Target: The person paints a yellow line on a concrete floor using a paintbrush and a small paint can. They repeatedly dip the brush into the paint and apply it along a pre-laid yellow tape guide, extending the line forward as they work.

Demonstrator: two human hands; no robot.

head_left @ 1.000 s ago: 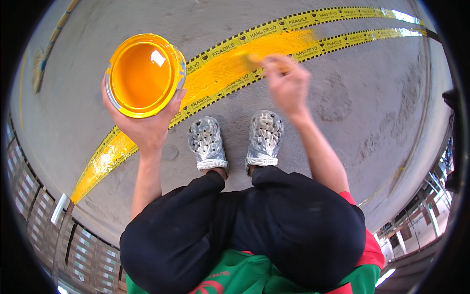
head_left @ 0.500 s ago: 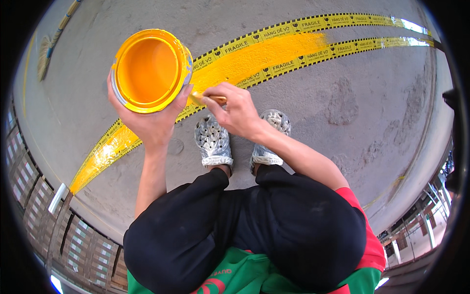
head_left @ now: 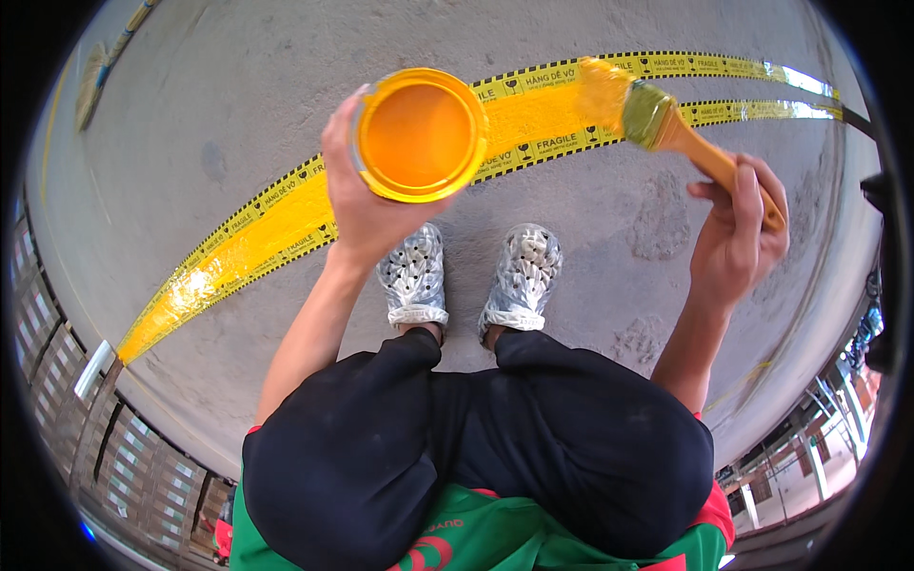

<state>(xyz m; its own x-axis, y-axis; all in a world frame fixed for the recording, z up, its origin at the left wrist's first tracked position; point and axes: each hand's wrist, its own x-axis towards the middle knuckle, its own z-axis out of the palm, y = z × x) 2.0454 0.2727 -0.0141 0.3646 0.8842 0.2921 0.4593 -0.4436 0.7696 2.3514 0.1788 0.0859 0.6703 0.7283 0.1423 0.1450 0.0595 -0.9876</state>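
Observation:
My left hand [head_left: 367, 195] is wrapped round an open can of yellow-orange paint [head_left: 420, 135], held up over the floor. Its rim and wall are smeared with paint. In my right hand [head_left: 738, 233] is the wooden handle of a paintbrush [head_left: 700, 150], its paint-loaded bristles pointing to the far left. Below the bristles lies the end of a wet yellow painted stripe [head_left: 538, 112]. Two lines of yellow-and-black printed tape [head_left: 562, 143] border the stripe on either side. I cannot tell whether the bristles touch the floor.
Grey concrete floor [head_left: 600, 200] spreads around my feet in patterned clogs [head_left: 522, 271]. A broom [head_left: 95, 81] lies at the far left. Stacked pallets [head_left: 124, 466] line the lower left rim. Beyond the brush, the two tapes run on to the right over bare concrete.
My right hand has moved right from beside the can, taking the brush to the stripe's right end. My left hand has carried the can to the right, and it looks smaller now.

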